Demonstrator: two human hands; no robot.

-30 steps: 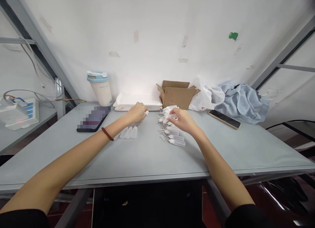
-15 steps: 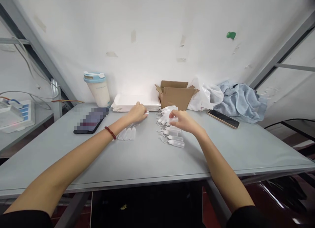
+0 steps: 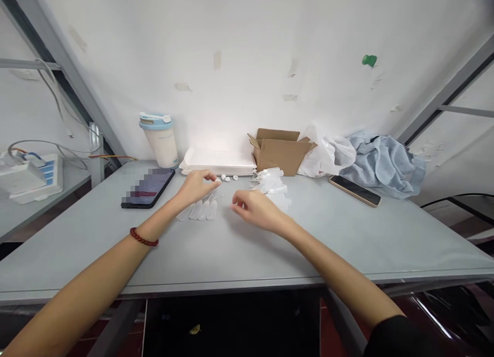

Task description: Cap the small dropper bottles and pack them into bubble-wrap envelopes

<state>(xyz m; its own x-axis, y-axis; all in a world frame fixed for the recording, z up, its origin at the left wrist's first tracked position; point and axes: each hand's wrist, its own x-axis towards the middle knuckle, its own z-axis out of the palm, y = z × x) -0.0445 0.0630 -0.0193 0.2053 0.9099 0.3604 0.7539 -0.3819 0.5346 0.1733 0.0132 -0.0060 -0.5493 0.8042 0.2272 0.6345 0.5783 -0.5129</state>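
My left hand [image 3: 197, 186] pinches a small white cap [image 3: 218, 181] between thumb and fingertips. Just beyond those fingertips lie a few more white caps [image 3: 235, 178]. Below the hand, several clear plastic dropper bottles [image 3: 201, 211] with thin bent tips lie side by side, partly covered by my wrist. My right hand [image 3: 254, 209] hovers over the table to their right, its fingers curled together. Whatever it may hold is hidden. Behind it is a pile of similar bottles [image 3: 277, 190], partly blocked by the hand.
At the back are a lidded cup [image 3: 159, 143], a stack of white trays or sheets [image 3: 219, 169], an open cardboard box [image 3: 281, 156], a white plastic bag [image 3: 326, 154] and a blue cloth [image 3: 386, 164]. One phone [image 3: 148, 190] lies left, another phone [image 3: 355, 190] right.
My left hand has drawn back to the left, uncovering the loose caps. My right hand has left the bottle pile and moved left toward it. The view has shifted slightly.
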